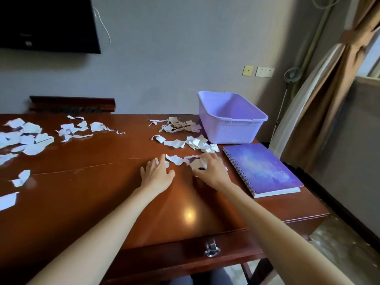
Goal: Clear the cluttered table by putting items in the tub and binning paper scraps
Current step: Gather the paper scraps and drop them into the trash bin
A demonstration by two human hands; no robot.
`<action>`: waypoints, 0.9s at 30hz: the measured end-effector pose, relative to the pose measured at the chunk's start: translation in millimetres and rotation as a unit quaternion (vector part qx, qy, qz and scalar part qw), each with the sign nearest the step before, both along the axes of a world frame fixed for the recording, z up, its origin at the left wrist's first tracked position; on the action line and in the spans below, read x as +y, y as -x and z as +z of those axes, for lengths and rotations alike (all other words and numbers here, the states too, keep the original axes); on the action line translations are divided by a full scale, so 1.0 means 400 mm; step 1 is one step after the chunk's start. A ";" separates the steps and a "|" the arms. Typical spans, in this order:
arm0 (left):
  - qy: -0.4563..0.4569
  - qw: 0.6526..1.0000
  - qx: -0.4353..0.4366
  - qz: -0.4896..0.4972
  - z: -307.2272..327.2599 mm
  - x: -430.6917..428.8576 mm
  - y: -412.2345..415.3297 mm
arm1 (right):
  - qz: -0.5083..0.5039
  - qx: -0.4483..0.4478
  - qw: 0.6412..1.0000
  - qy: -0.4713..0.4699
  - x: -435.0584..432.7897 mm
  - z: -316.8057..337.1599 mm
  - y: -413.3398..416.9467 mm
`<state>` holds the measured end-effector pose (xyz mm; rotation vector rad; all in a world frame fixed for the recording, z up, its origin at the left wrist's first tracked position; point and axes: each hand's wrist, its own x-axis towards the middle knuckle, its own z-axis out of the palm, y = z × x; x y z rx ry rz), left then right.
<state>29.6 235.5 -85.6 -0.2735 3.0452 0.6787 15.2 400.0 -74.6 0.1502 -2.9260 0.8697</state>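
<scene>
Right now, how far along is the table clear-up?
Barely started. Done: nothing visible; the tub looks empty. In hand: the right hand curls over crumpled scraps near the notebook; the left hand lies flat beside it. Left: far-left scraps, the pile by the tub, and the notebook. No bin in view.

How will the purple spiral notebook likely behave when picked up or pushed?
The notebook lies flat and closed with a thick page block, so it probably lifts as one fairly stiff slab. Being flat, it should slide rather than roll if pushed. Its cover may flap open if lifted by the edge away from the wire spiral.
</scene>
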 end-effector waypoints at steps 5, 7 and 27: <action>0.034 0.994 0.079 -0.068 0.010 0.019 0.021 | -0.044 0.100 0.993 -0.048 0.012 -0.015 0.020; 0.058 0.990 0.077 -0.103 0.012 0.032 0.038 | -0.022 0.061 0.996 -0.066 0.021 -0.024 0.039; 0.156 0.971 0.174 -0.058 -0.017 0.131 0.153 | -0.073 0.085 0.988 -0.108 0.042 -0.037 0.115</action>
